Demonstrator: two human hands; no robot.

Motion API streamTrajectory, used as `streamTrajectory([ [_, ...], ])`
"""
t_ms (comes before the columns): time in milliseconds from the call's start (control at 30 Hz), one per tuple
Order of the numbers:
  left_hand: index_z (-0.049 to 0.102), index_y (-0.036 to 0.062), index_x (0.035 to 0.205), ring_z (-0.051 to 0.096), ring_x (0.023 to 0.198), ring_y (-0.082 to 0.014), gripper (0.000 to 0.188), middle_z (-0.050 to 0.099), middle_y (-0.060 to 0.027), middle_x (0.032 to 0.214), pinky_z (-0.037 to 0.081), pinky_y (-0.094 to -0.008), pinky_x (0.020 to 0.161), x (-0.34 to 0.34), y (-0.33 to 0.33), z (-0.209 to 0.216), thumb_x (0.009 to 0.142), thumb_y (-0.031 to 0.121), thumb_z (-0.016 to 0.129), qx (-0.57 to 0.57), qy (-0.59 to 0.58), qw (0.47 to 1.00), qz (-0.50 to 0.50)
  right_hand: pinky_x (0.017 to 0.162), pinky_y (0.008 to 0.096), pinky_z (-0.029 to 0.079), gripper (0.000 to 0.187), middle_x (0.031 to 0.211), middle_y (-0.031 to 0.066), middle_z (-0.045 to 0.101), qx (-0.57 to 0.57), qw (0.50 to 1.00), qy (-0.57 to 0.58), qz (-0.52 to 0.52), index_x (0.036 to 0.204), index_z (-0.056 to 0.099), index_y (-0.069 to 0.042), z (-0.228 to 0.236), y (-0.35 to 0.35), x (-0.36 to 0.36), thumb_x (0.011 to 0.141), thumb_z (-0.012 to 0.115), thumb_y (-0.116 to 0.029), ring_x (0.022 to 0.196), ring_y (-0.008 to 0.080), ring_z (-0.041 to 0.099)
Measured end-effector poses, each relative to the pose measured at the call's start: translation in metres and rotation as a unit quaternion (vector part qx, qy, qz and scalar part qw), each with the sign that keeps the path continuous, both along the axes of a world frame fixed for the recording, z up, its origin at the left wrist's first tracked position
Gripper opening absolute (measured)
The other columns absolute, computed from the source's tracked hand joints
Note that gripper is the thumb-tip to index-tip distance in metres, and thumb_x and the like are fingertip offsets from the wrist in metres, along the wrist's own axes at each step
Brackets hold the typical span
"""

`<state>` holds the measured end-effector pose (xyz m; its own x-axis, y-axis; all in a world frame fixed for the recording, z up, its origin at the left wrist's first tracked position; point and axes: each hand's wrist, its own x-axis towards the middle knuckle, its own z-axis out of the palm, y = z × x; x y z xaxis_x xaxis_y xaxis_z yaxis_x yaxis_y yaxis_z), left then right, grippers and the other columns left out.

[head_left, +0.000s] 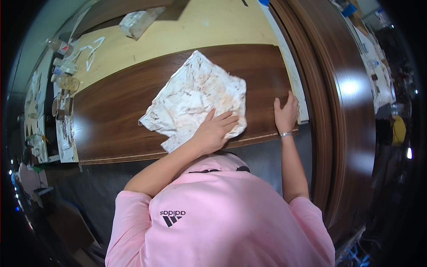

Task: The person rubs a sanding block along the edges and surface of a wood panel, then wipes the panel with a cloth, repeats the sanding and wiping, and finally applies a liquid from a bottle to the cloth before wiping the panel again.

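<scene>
A dark brown wood-grain panel (111,111) lies flat across the yellowish worktop in front of me. Spread over its middle is a crumpled white cloth (191,93) with brown stains and smudges. My left hand (215,131) presses flat on the near right part of this cloth, its fingers apart. At the panel's right end rests my right hand (287,115), with fingers stretched out near the edge and nothing seen in it. A metal band (286,134) circles the right wrist. What lies under the cloth is hidden.
Beyond the panel, a white wrapped block (138,23) sits on the worktop (213,26). Several bottles, one a clear jar (66,82), line the left side near a white looped strip (91,52). Long dark brown boards (329,102) stand along the right.
</scene>
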<state>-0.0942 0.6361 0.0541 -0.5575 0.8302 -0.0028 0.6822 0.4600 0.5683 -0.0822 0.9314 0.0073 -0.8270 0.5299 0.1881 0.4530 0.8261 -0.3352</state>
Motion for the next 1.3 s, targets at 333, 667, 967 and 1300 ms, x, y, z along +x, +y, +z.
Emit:
streamTrajectory([
  [333, 0.043, 0.0025, 0.144, 0.028, 0.146, -0.0332, 0.075, 0.036, -0.0194, 0.153, 0.018, -0.0653, 0.114, 0.033, -0.045, 0.002, 0.086, 0.043, 0.068, 0.051, -0.052, 0.99, 0.12, 0.106, 0.0475, 0.039, 0.054, 0.134, 0.0266, 0.054, 0.0, 0.997, 0.055, 0.055, 0.136, 0.051, 0.002, -0.008, 0.025, 0.009, 0.092, 0.065, -0.027, 0.125, 0.042, 0.049],
  [667, 0.066, -0.0019, 0.114, 0.061, 0.111, -0.034, 0.037, 0.067, -0.0181, 0.115, 0.049, -0.0407, 0.096, 0.015, -0.158, 0.025, 0.078, 0.007, 0.071, 0.282, 0.008, 0.929, 0.24, 0.118, 0.0513, 0.019, 0.09, 0.158, 0.0233, 0.023, -0.114, 0.898, 0.018, 0.424, 0.149, 0.041, -0.009, 0.057, -0.238, 0.034, 0.071, 0.078, -0.031, 0.145, 0.0434, 0.021],
  [967, 0.071, 0.001, 0.106, 0.066, 0.105, -0.0324, 0.027, 0.07, -0.0157, 0.111, 0.051, -0.0394, 0.094, -0.054, -0.491, 0.031, 0.081, 0.011, 0.071, 0.168, 0.128, 0.847, 0.488, 0.112, 0.0606, 0.023, 0.063, 0.153, 0.0211, 0.034, 0.022, 0.944, -0.044, 0.326, 0.135, 0.056, -0.012, 0.032, -0.388, 0.004, 0.077, 0.076, -0.028, 0.142, 0.0433, 0.027],
  [1300, 0.055, 0.0047, 0.124, 0.05, 0.121, -0.0427, 0.052, 0.053, -0.0233, 0.128, 0.042, -0.0472, 0.104, -0.195, -0.703, -0.029, 0.079, 0.017, 0.076, -0.13, 0.093, 0.791, 0.591, 0.095, 0.049, 0.044, 0.031, 0.122, 0.0215, 0.057, 0.103, 0.959, 0.087, 0.248, 0.112, 0.056, 0.003, 0.008, -0.438, -0.029, 0.082, 0.064, -0.003, 0.113, 0.0411, 0.052],
])
